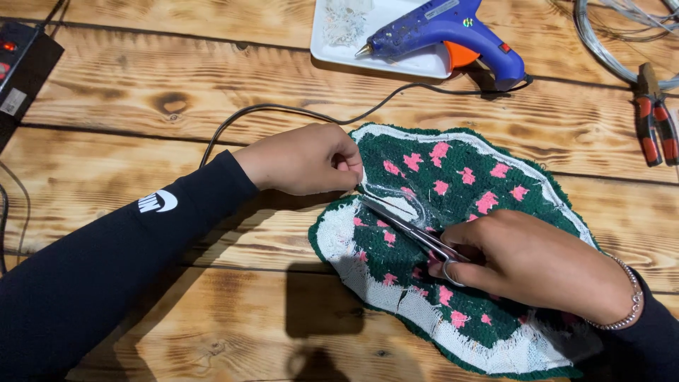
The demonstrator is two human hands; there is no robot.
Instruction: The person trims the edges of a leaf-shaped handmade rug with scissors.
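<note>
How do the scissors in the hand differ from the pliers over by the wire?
The scissors are all bare silver metal; the pliers have red and black grips. The scissors are held in the right hand, blades lying across the green and pink tufted piece; the pliers lie untouched on the wooden table beside coiled wire. The scissors look slimmer and longer-bladed. Both are two-handled metal tools.

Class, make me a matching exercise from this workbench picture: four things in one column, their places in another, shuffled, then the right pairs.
Things:
1. glue gun
2. scissors
3. pliers
4. power strip

Places:
A. far left edge of the table
B. in the right hand, over the green and pink rug piece
C. on the white tray
D. far right, beside the wire coil

Pairs: 1-C, 2-B, 3-D, 4-A
</note>
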